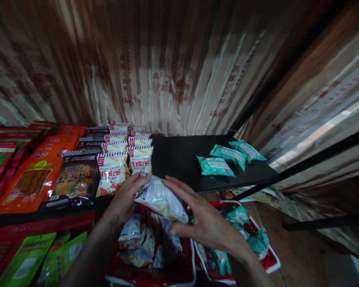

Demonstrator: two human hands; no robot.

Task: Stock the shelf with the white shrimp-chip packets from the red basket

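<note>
Between my two hands is a white snack bag (164, 198), its printed back facing up, held just off the front edge of the black shelf (176, 155). My left hand (127, 195) grips its left end, thumb along the top. Across the right side, my right hand (197, 211) curves with its thumb underneath. Beyond my left hand, matching snack bags (112, 169) stand in two rows on the shelf. Below my hands, a red basket (179, 275) holds several more bags of that kind.
Left on the shelf are black potato-chip packs (74, 177) and orange packs (37, 175). Several teal packets (217, 166) lie at the right end. Another red basket (273, 263) holds teal packets; green pouches (26, 255) sit lower left. A black metal bar (257, 187) slants at right.
</note>
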